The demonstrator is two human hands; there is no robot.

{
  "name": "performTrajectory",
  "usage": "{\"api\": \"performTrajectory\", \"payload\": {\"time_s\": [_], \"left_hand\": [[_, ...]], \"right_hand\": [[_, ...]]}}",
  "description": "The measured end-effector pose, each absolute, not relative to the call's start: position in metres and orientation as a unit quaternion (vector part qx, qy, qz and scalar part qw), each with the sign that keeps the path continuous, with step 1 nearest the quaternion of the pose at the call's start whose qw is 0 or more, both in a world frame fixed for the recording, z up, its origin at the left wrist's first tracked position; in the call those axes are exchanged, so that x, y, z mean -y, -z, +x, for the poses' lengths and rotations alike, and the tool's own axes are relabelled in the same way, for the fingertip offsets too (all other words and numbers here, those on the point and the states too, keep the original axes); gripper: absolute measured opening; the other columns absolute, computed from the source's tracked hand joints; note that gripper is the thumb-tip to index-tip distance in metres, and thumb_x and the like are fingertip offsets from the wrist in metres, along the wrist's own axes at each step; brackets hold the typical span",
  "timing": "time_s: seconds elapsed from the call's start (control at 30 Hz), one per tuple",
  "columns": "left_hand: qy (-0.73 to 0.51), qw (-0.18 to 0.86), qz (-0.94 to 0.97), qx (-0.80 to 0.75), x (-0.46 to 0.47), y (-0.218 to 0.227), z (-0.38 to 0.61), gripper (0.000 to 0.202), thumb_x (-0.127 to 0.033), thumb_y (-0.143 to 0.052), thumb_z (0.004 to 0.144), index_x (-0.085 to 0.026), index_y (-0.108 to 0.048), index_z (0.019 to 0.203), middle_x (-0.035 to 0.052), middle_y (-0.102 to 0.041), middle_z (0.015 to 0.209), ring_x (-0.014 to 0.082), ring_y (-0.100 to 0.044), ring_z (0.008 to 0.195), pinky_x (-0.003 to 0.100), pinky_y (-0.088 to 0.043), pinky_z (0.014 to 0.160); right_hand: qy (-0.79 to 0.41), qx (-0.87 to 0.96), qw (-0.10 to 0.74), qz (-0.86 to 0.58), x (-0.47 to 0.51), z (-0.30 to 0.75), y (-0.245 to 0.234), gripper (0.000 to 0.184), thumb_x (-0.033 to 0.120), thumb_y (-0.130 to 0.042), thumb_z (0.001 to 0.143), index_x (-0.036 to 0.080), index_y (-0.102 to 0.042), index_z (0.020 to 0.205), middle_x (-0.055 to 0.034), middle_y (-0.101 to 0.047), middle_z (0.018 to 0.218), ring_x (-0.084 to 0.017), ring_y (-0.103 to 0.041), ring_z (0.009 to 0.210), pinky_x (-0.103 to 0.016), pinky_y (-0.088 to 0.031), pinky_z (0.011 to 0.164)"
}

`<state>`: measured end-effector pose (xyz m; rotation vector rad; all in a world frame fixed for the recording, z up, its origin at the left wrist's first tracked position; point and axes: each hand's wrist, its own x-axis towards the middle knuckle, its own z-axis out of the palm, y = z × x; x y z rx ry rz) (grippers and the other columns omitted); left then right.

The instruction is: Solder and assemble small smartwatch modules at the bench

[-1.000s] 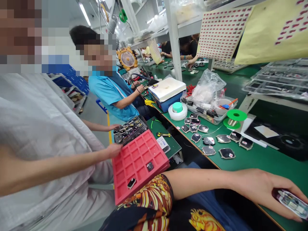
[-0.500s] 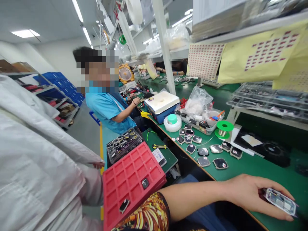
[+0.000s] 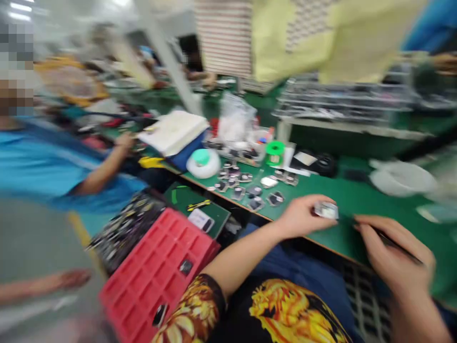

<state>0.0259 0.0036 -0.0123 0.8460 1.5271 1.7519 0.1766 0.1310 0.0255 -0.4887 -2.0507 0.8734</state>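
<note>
Left hand's point(image 3: 300, 216) silver module point(image 3: 325, 210), right hand's point(image 3: 391, 252) dark tool point(image 3: 402, 248); labels blurred

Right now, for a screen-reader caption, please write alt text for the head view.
Blurred view: the left hand holds a small silvery part over a green workbench while the right hand grips a thin dark tool. A red compartment tray lies at lower left, near a co-worker's blue shirt.
</note>
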Motion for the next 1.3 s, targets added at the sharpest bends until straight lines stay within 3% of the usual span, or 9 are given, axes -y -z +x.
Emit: {"api": "performTrajectory", "payload": {"time_s": [0.07,0.13,0.2,0.37,0.7,0.93,1.13,1.3], "left_hand": [[-0.668,0.328,0.299,-0.597,-0.002,0.013,0.027,0.052,-0.034,-0.09,0.073,-0.02,-0.078,0.121,0.0054,-0.078,0.105,0.0156,-0.07,0.082,0.03,-0.062,0.081],[-0.654,0.341,0.284,-0.612,-0.003,0.015,0.022,0.054,-0.033,-0.09,0.074,-0.021,-0.076,0.124,0.004,-0.077,0.1,0.0127,-0.067,0.071,0.026,-0.06,0.068],[-0.647,0.342,0.28,-0.621,-0.006,0.016,0.02,0.054,-0.032,-0.089,0.075,-0.021,-0.074,0.126,0.0035,-0.077,0.101,0.0114,-0.066,0.069,0.024,-0.06,0.065],[-0.616,0.312,0.325,-0.646,0.0,0.016,0.027,0.051,-0.03,-0.087,0.08,-0.021,-0.074,0.129,0.0042,-0.078,0.105,0.0132,-0.071,0.079,0.024,-0.062,0.072],[-0.578,0.241,0.386,-0.677,0.004,0.017,0.026,0.043,-0.033,-0.083,0.088,-0.021,-0.077,0.129,0.0084,-0.078,0.125,0.0208,-0.076,0.106,0.033,-0.063,0.095],[-0.563,0.221,0.401,-0.688,0.005,0.018,0.027,0.043,-0.033,-0.082,0.088,-0.022,-0.077,0.129,0.0083,-0.078,0.127,0.0211,-0.076,0.108,0.033,-0.062,0.097],[-0.568,0.277,0.375,-0.678,0.005,0.01,0.027,0.045,-0.035,-0.084,0.086,-0.021,-0.076,0.128,0.0074,-0.078,0.121,0.0188,-0.075,0.099,0.03,-0.062,0.09],[-0.586,0.31,0.363,-0.655,0.005,0.007,0.026,0.051,-0.035,-0.088,0.082,-0.021,-0.075,0.129,0.0075,-0.077,0.12,0.0194,-0.074,0.101,0.031,-0.062,0.093]], "right_hand": [[-0.373,0.781,0.458,-0.204,-0.127,0.187,-0.015,0.012,0.031,-0.074,0.1,0.033,-0.083,0.093,-0.0081,-0.078,0.091,-0.028,-0.076,0.081,-0.046,-0.061,0.076],[-0.412,0.773,0.449,-0.176,-0.124,0.189,-0.008,0.015,0.029,-0.071,0.101,0.027,-0.082,0.091,-0.0065,-0.079,0.091,-0.026,-0.076,0.084,-0.042,-0.063,0.079],[-0.433,0.769,0.448,-0.144,-0.123,0.187,-0.006,0.017,0.025,-0.068,0.102,0.024,-0.081,0.091,-0.006,-0.079,0.091,-0.025,-0.076,0.088,-0.041,-0.064,0.083],[-0.444,0.77,0.449,-0.086,-0.114,0.186,-0.009,0.018,0.015,-0.066,0.102,0.023,-0.081,0.099,-0.0069,-0.08,0.1,-0.022,-0.075,0.091,-0.038,-0.063,0.086],[-0.425,0.79,0.438,-0.062,-0.115,0.182,0.001,0.023,0.009,-0.06,0.1,0.022,-0.079,0.106,-0.0065,-0.078,0.103,-0.02,-0.075,0.092,-0.036,-0.062,0.086],[-0.42,0.802,0.422,-0.052,-0.115,0.182,0.006,0.025,0.011,-0.058,0.1,0.023,-0.078,0.108,-0.0064,-0.078,0.105,-0.021,-0.075,0.093,-0.037,-0.062,0.085],[-0.443,0.781,0.435,-0.071,-0.115,0.182,0.003,0.024,0.012,-0.059,0.099,0.023,-0.08,0.103,-0.005,-0.078,0.1,-0.02,-0.075,0.088,-0.035,-0.063,0.083],[-0.457,0.762,0.447,-0.103,-0.116,0.185,-0.003,0.019,0.017,-0.063,0.1,0.023,-0.081,0.098,-0.0053,-0.08,0.097,-0.021,-0.075,0.087,-0.036,-0.064,0.083]]}}
